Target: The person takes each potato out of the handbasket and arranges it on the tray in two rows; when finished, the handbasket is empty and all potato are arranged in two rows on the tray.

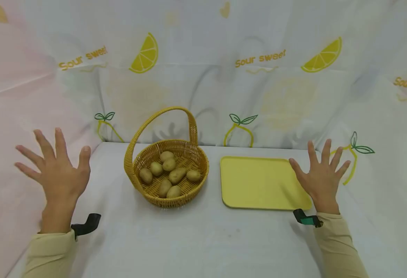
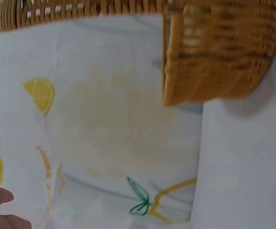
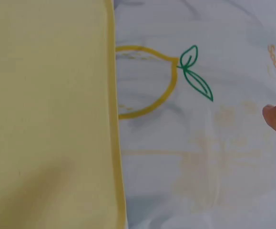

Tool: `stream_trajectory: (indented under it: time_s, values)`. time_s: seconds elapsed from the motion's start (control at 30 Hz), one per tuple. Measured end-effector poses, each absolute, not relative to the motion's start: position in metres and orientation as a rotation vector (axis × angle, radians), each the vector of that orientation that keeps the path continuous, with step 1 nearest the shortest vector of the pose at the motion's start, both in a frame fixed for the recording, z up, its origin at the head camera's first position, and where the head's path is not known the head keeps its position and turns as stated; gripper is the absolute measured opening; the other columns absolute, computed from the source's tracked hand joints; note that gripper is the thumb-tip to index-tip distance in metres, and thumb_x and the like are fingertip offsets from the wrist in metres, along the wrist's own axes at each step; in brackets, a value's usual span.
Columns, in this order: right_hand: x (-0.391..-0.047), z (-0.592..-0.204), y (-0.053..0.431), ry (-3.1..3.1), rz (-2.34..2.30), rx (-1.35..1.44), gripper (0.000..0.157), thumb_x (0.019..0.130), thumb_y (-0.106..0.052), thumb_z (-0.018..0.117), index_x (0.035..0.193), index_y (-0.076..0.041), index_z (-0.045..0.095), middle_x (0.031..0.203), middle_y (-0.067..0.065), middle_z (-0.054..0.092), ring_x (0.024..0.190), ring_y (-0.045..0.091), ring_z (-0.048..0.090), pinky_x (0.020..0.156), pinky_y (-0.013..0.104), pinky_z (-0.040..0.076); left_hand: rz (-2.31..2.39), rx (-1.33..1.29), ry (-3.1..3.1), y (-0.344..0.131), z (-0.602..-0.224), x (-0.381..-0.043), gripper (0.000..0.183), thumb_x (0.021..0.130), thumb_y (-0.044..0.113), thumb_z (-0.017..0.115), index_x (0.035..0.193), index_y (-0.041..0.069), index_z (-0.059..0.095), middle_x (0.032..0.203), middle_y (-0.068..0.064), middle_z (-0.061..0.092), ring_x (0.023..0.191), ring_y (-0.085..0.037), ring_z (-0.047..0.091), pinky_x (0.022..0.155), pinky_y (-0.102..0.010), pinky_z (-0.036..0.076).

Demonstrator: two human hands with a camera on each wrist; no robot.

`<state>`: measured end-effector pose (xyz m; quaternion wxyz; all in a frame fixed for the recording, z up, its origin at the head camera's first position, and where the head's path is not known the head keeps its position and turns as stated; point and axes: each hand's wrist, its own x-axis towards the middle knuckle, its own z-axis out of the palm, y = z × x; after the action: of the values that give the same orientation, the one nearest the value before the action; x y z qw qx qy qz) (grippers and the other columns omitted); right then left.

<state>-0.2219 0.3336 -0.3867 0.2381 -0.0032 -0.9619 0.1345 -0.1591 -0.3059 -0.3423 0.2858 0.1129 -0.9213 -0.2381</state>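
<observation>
Fingers spread wide, my left hand is raised to the left of a wicker basket and holds nothing. Inside the basket lie several small potatoes, and its tall handle arches over them. To the basket's right a shallow yellow tray lies flat with nothing on it. My right hand, also spread and holding nothing, hovers over the tray's right edge. In the left wrist view the basket shows from the side; the tray fills the left of the right wrist view.
A white tabletop carries the basket and the tray. Behind it hangs a pale cloth printed with lemons and lettering. Each wrist wears a black camera mount, the left mount and the right mount.
</observation>
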Motion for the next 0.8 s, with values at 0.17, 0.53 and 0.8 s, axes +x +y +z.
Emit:
stream_trajectory:
  time_s: [0.17,0.53,0.8]
  values:
    - [-0.224,-0.388,0.314,-2.573,0.52,0.105,0.087,0.1,-0.065,0.052,0.166,-0.014,0.028,0.171,0.023,-0.001,0.153,0.049,-0.013,0.111,0.075,-0.012,-1.035,0.006,-2.321,-0.278,-0.365,-0.156,0.07,0.11,0.044,0.041,0.167,0.008,0.02,0.171,-0.017,0.013,0.155,-0.04,-0.001,0.122,-0.056,-0.005]
    - [-0.245,-0.39,0.241,-2.533,0.953,0.532,0.072,0.1,-0.029,0.071,0.16,-0.005,0.04,0.167,0.024,0.023,0.153,0.049,0.013,0.115,0.073,0.014,-1.285,-0.27,-2.487,-0.228,-0.424,-0.153,0.076,0.107,0.035,0.057,0.168,0.011,0.019,0.167,-0.019,0.026,0.152,-0.042,0.021,0.12,-0.059,0.02]
    - [-0.255,-0.386,0.183,-2.521,1.078,0.742,0.062,0.099,-0.023,0.072,0.155,-0.007,0.05,0.158,0.014,0.046,0.146,0.035,0.04,0.115,0.058,0.033,-1.24,-0.209,-2.58,-0.223,-0.441,-0.151,0.084,0.102,0.04,0.067,0.165,0.007,0.024,0.164,-0.022,0.032,0.149,-0.044,0.03,0.114,-0.066,0.027]
